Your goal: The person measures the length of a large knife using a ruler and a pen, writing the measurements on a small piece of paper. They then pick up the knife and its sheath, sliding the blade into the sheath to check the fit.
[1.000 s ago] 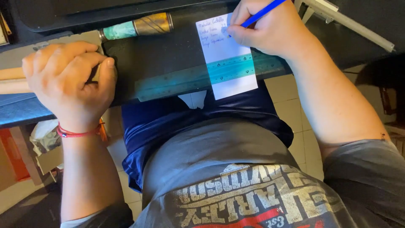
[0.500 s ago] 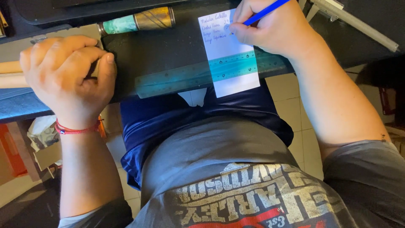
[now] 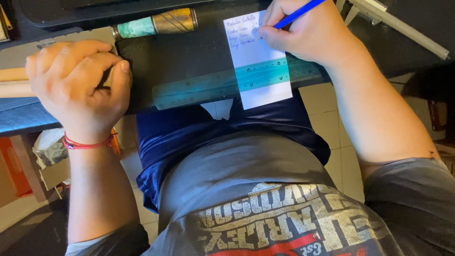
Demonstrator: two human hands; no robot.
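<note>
My right hand [image 3: 308,33] grips a blue pen [image 3: 297,13] with its tip on a narrow white paper slip [image 3: 256,59] that bears handwritten lines near its top. A clear teal ruler [image 3: 227,83] lies across the slip along the front edge of the dark desk [image 3: 185,52]. My left hand [image 3: 78,87] rests curled in a fist on the desk's left part, over a tan board [image 3: 12,80], with a red cord around its wrist. Whether that fist holds anything is hidden.
A teal and gold cylinder [image 3: 156,23] lies at the back of the desk. A pale metal bar [image 3: 398,28] runs along the upper right. Orange boxes and crumpled plastic [image 3: 47,147] sit on the tiled floor at lower left. My lap fills the space below the desk.
The view has drifted slightly. My right hand has shifted a little on the slip with the pen; my left hand stays curled on the desk.
</note>
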